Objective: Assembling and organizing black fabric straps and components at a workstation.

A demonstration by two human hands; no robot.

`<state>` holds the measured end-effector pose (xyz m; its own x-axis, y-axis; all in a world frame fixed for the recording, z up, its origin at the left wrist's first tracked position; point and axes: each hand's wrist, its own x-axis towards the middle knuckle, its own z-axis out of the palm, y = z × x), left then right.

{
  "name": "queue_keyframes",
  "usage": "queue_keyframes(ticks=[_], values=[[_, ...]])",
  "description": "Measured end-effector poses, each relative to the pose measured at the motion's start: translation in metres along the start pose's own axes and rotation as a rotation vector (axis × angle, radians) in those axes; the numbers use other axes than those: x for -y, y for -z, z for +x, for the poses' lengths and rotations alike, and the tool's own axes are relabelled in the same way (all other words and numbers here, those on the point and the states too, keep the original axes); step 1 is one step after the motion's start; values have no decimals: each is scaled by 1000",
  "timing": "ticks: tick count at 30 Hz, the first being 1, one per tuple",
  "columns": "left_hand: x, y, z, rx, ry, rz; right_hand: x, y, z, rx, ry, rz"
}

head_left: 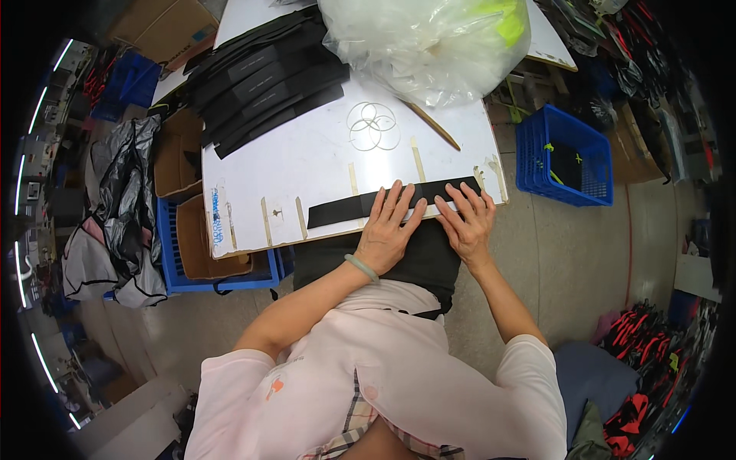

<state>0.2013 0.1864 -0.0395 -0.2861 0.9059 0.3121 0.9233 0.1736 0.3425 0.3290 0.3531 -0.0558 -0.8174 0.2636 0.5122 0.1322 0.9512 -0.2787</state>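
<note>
A long black fabric strip [335, 213] lies along the near edge of the white table [268, 176]. Both of my hands rest flat on it with fingers stretched out. My left hand [389, 228], with a pale green bangle on its wrist, presses near the strip's middle. My right hand [469, 222] lies closer to its right end, fingers slightly spread. Farther back on the left, several similar black strips [268, 80] are stacked in overlapping rows. Thin pale rings [373, 126] lie on the table beyond my hands.
A large clear plastic bag [429, 46] covers the table's far side, with a brown pointed stick [433, 126] beside it. Blue crates stand on the right [563, 157] and lower left [222, 284]. Tape strips [418, 159] mark the tabletop. Silver-grey fabric [123, 207] hangs at the left.
</note>
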Motion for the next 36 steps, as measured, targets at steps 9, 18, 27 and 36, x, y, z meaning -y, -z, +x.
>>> queue_keyframes(ticks=[9,18,27,36], values=[[3,-2,-4,0,-14,20,25,13,40,-50,-39,98],[4,-10,-1,58,16,3,110,-80,131,532,251,437],[5,-9,-5,84,-1,20,118,-102,130,529,58,680],[8,-10,0,39,-37,61,119,-104,131,493,2,686]])
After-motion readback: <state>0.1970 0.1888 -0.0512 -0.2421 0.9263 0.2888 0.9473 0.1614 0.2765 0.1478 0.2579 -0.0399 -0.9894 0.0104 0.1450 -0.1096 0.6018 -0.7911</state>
